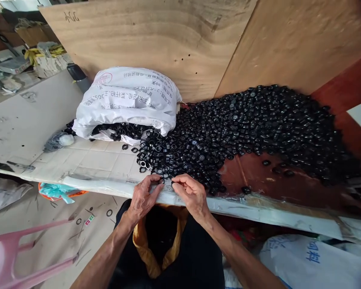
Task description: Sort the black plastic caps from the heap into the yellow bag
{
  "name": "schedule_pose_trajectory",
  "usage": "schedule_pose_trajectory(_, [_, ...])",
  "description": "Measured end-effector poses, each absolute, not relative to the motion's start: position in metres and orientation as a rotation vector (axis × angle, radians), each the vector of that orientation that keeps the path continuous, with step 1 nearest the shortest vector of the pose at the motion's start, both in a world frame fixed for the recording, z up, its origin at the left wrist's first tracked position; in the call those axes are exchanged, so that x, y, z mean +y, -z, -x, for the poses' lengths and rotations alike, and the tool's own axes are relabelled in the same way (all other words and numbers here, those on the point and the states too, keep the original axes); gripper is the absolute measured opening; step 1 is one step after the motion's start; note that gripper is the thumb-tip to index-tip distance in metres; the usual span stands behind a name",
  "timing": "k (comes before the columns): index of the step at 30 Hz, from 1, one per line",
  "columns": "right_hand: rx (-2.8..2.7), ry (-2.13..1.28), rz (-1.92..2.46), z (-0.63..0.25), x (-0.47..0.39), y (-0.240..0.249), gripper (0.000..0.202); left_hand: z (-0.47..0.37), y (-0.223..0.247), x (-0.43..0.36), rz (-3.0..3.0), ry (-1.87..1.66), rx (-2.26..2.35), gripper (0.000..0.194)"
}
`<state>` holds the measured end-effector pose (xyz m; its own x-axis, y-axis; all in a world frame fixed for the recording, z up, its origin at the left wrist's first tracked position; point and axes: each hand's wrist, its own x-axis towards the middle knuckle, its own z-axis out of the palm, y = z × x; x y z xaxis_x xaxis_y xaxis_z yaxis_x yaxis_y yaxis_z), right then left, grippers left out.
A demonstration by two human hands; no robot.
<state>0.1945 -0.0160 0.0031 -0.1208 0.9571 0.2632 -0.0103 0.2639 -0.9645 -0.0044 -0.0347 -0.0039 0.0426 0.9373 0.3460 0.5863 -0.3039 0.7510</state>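
Observation:
At the front edge of the workbench, my left hand (143,197) pinches a small black ring (161,182) between thumb and fingers. Close beside it, my right hand (193,196) is closed on a small black part (172,184), mostly covered by the fingertips. Just beyond both hands begins a large heap of small black caps and rings (246,124), spreading back and to the right. A few pale rings (143,164) lie at its left front. Below my hands, an open yellow-brown sack (141,241) sits between my legs, its inside dark.
A printed white sack (126,100) lies on the bench, black rings spilling from its mouth. Behind stands a plywood panel (156,36). A dark bottle (78,76) is at the back left. A pink stool (15,253) stands on the floor left; a white sack (313,261) sits lower right.

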Motion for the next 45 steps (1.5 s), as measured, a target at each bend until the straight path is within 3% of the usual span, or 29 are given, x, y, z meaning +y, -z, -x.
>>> schedule_pose_trajectory(4, [-1.363, -1.118, 0.946, -0.181, -0.017, 0.0, 0.01, 0.007, 0.001, -0.035, -1.909, -1.084, 1.502, 0.025])
schedule_pose_trajectory(10, [-1.601, -0.856, 1.011, -0.179, -0.017, 0.001, 0.009, 0.005, -0.001, -0.035, -1.823, -1.051, 1.467, 0.026])
schedule_pose_trajectory(16, [-1.558, -0.948, 1.018, -0.186, -0.019, 0.002, 0.021, 0.0, -0.002, -0.034, -1.56, -1.158, 1.27, 0.028])
schedule_pose_trajectory(22, [-1.591, -0.946, 0.946, -0.188, -0.018, 0.006, 0.019, 0.0, 0.002, -0.037, -1.537, -1.28, 1.149, 0.027])
schedule_pose_trajectory(39, [-1.711, -0.753, 0.969, -0.183, -0.013, 0.006, 0.015, -0.006, 0.001, -0.039, -1.746, -1.29, 1.26, 0.017])
schedule_pose_trajectory(45, [-1.716, -0.759, 0.923, -0.181, -0.014, 0.003, 0.015, -0.001, 0.004, -0.038, -1.698, -1.258, 1.29, 0.023])
